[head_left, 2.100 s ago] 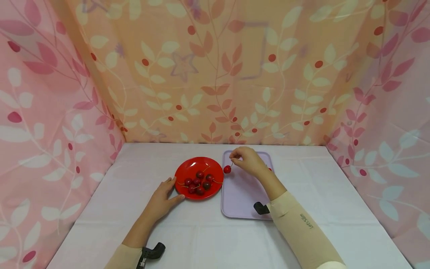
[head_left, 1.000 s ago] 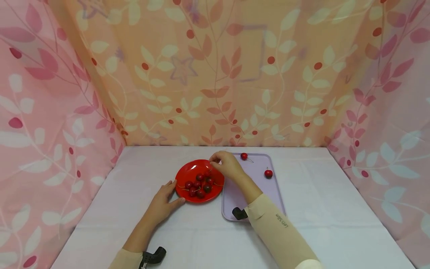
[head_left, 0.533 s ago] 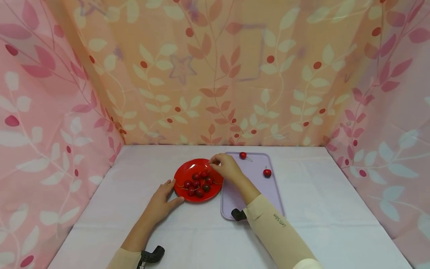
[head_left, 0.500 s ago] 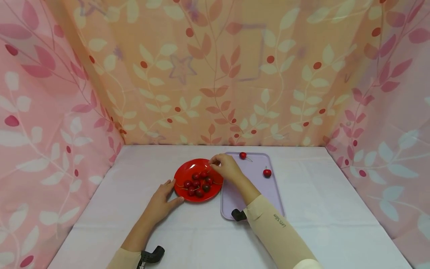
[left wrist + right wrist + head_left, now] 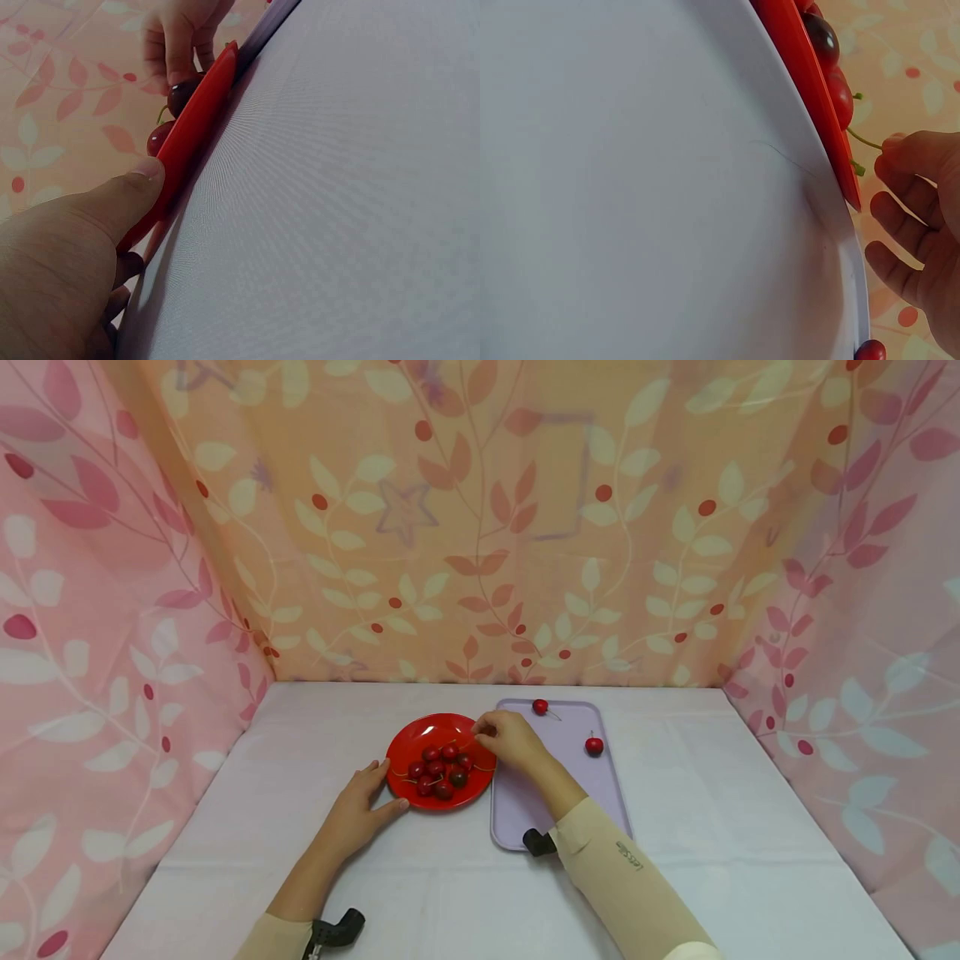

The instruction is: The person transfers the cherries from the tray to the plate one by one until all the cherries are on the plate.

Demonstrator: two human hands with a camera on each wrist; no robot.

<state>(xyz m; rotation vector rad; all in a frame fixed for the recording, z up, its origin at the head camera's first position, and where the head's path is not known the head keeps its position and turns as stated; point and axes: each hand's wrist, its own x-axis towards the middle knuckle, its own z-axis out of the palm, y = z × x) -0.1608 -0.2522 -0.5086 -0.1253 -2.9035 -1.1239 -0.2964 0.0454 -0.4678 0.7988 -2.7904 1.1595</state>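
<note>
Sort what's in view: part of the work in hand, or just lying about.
In the work: red plate of cherries, right hand pinching a stem, left hand touching the plate's rim, lilac tray, its two cherries.
Lying about: white tablecloth, leaf-print curtains.

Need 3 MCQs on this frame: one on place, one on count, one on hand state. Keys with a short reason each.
1. Where does the red plate sit?
A. on the lilac tray
B. on the white cloth, to the left of the lilac tray
C. behind the tray, by the curtain

2. How many cherries lie on the tray?
A. none
B. two
C. five

3. What is the left hand doing?
A. resting against the plate's rim with its thumb on the edge
B. holding a cherry in the air
C. lying flat on the tray

Key:
1 B, the plate is on the cloth and its right edge meets the tray's left edge.
2 B, one cherry near the far edge and another cherry to the right.
3 A, the left wrist view shows the thumb against the rim.
</note>
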